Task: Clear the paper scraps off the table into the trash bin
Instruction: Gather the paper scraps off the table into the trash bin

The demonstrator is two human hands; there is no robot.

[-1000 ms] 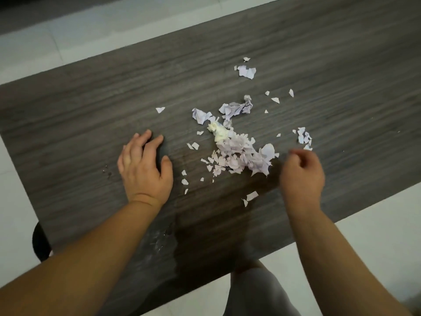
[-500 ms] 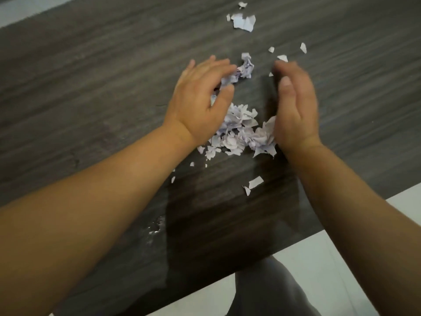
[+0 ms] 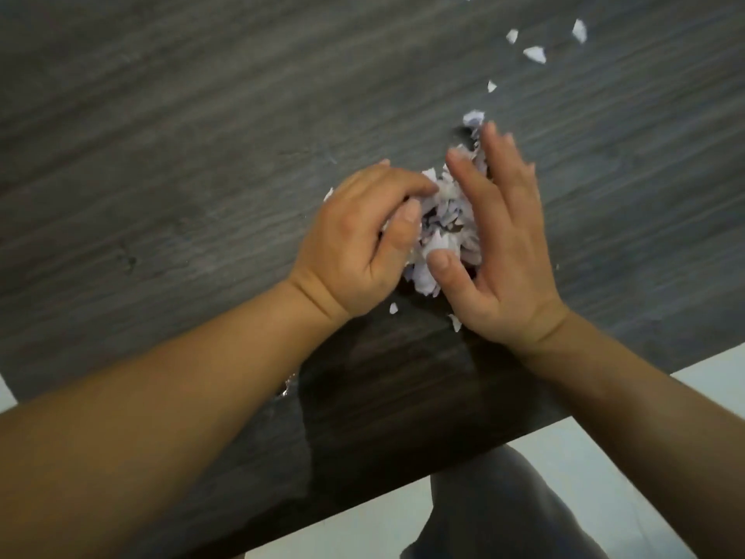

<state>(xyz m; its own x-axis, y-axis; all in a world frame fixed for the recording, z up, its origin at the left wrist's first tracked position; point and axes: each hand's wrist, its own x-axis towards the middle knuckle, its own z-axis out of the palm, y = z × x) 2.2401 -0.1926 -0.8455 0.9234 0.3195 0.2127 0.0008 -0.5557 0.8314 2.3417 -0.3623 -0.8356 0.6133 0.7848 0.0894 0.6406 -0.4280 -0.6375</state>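
On the table point(image 3: 201, 135): pile of paper scraps point(image 3: 445, 223) sat between both hands.
Left hand point(image 3: 358, 240): curled against pile, fingers cupping scraps.
Right hand point(image 3: 504, 244): open, fingers spread, pressed against pile.
Beyond: loose bits point(image 3: 534, 54) lay apart.

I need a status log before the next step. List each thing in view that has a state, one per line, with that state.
left hand: curled, fingers pressed into the paper pile from the left.
right hand: open, cupped against the pile from the right.
pile of paper scraps: bunched between both hands, resting on the table.
loose paper scraps: scattered farther away, not gathered.
two small scraps: lying just short of the pile, uncollected.
table: dark wood grain, scraps on it.
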